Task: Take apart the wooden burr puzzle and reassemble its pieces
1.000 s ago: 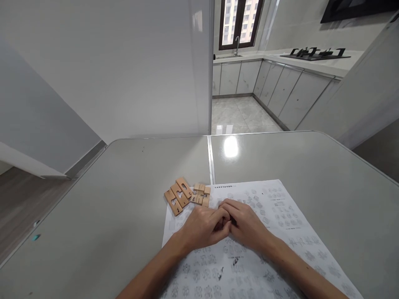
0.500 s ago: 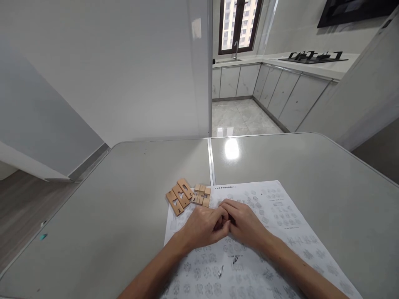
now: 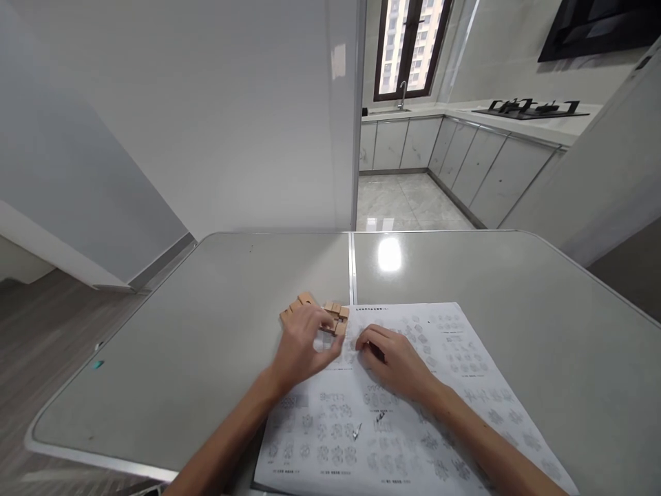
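Observation:
My left hand (image 3: 299, 344) reaches over notched wooden puzzle pieces, its thumb and fingers apart. It covers part of the flat pieces (image 3: 306, 298) on the left. Its fingertips are at the small assembled wooden block (image 3: 339, 315), with the thumb just below; whether they touch is hard to tell. My right hand (image 3: 395, 358) rests on the printed sheet (image 3: 341, 413), fingers curled inward. What it holds, if anything, is hidden. Rows of small puzzle drawings cover the sheet.
Two small shiny scraps (image 3: 357, 432) lie on the sheet. A teal bit (image 3: 98, 364) sits near the left edge of the grey table (image 3: 180, 331). A metal seam (image 3: 352, 265) crosses the tabletop. Beyond stand a white panel (image 3: 258, 124) and a kitchen with a stove (image 3: 531, 109).
My hands were together over the sheet and are now apart. The left has moved left and up onto the wooden pieces, its fingers spreading. The right stays curled near its place.

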`<state>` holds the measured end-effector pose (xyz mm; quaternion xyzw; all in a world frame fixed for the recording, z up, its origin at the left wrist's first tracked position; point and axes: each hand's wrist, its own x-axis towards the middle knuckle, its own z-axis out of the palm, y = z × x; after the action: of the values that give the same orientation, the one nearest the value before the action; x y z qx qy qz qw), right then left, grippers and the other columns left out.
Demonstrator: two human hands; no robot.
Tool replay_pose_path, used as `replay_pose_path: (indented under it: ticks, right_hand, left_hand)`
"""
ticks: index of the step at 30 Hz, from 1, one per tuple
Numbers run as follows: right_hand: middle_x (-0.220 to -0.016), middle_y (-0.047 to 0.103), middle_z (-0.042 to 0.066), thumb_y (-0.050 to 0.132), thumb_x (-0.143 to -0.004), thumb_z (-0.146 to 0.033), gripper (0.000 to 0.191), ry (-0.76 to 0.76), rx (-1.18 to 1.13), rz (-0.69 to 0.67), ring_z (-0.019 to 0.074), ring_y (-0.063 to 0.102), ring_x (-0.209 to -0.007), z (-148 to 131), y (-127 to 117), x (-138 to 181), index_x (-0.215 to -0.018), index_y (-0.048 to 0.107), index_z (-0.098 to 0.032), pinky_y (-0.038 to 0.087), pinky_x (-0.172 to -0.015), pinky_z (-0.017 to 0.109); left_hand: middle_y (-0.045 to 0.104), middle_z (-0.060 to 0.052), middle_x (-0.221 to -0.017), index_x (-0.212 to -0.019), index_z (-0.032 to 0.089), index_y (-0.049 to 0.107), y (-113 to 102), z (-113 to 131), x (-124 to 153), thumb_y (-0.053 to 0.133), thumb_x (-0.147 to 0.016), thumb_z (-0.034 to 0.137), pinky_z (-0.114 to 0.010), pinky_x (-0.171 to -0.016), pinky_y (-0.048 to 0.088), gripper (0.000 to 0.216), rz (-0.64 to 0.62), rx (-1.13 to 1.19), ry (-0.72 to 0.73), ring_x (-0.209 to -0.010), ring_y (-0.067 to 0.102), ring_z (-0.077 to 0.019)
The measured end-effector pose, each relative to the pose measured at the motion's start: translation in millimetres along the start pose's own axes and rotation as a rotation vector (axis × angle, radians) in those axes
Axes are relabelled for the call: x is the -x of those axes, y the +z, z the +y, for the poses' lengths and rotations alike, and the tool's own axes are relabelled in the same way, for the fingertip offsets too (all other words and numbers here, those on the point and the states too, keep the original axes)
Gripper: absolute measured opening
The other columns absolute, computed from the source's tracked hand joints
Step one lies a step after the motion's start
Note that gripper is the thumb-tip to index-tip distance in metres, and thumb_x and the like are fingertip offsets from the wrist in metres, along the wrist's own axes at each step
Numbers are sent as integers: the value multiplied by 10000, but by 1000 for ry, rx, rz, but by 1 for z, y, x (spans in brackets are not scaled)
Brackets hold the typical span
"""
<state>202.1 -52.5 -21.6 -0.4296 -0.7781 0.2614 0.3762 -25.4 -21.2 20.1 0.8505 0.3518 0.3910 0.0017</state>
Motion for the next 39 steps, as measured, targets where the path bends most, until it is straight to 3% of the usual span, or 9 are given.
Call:
replay_pose_path:
  ticks: [2,6,12,16,21,27,33,39]
  right_hand:
    - [-912,714,11,518,-950,-31,236,4,7,-15,159,603,-701,-1,-1,0,-914,636,-232,444,-637,285]
    - [-917,727,19,519,-954,-46,224,12,18,-16,150,587,-670,-2,-2,0,-903,647,-223,433,-610,283]
    - [-910,727,15,518,-950,-61,219,16,14,-12,152,593,-676,-1,-2,0,-888,654,-222,432,-618,275]
    - [-915,722,9,528,-942,-80,202,38,-3,-35,158,599,-699,2,-2,1,-890,659,-224,436,-647,279]
    - [-906,713,7,510,-941,-95,206,43,-6,-37,160,591,-710,6,-1,-1,-892,666,-220,445,-670,290]
    - [-907,715,20,492,-948,-108,225,58,31,-53,170,597,-718,-3,-7,3,-912,685,-215,466,-678,309]
    - [-1021,709,61,472,-1036,-246,202,154,8,-70,196,632,-781,-34,-14,51,-1025,674,-236,504,-680,323]
    - [-985,701,67,467,-1044,-315,210,246,-50,85,226,640,-806,-46,-3,104,-1051,663,-240,507,-719,348]
  left_hand:
    - [670,-92,-1090,-1094,224,572,-12,-9,7,712,-916,281,-418,-906,517,234,-25,-102,-111,-1032,632,-270]
    - [531,-167,-1443,-1334,235,544,-24,-27,28,759,-863,346,-575,-1106,443,529,-184,-222,-305,-1324,506,-378]
    - [302,-159,-1695,-1522,300,488,-20,-41,41,666,-954,515,-651,-1205,349,632,-405,-231,-417,-1546,311,-428]
    - [334,-146,-1694,-1538,307,503,-13,-44,40,563,-1012,575,-659,-1233,318,593,-448,-223,-432,-1579,273,-420]
    - [458,-127,-1631,-1500,293,535,-17,-46,45,502,-1044,586,-613,-1238,346,542,-426,-180,-435,-1544,359,-371]
    - [507,-152,-1587,-1447,249,571,-27,-50,54,544,-1039,551,-572,-1207,408,509,-384,-156,-412,-1468,471,-353]
    - [509,-172,-1562,-1422,240,600,-34,-50,72,578,-1019,520,-586,-1185,433,491,-332,-135,-433,-1434,505,-375]
    - [536,-150,-1523,-1363,254,641,-40,-51,87,658,-968,467,-579,-1182,443,450,-307,-95,-442,-1399,535,-371]
